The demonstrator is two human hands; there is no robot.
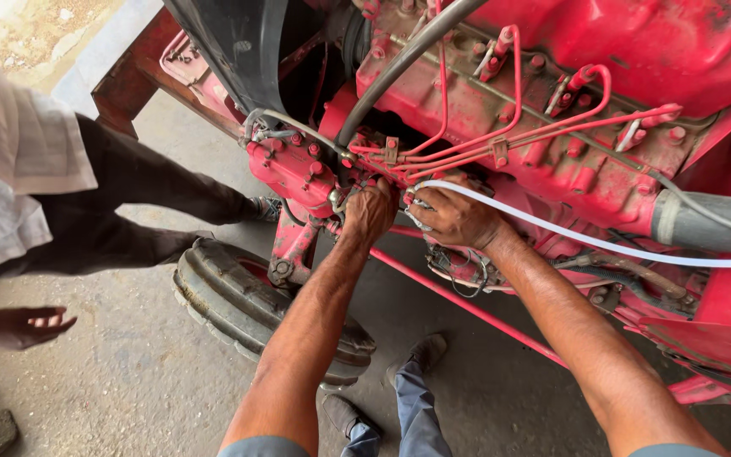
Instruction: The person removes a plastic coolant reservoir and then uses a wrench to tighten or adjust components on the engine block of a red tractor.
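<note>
the left hand (371, 211) is curled tight around a small fitting on the side of the red engine (552, 110), and the right hand (453, 217) pinches the end of the white hose (602, 243) just beside it. best to keep the hose end square to the fitting and let the left hand steady it, clear of the thin red pipes (501, 135) above.

A vehicle repair workshop: exposed red tractor engine (552, 110), concrete floor (129, 381).
</note>
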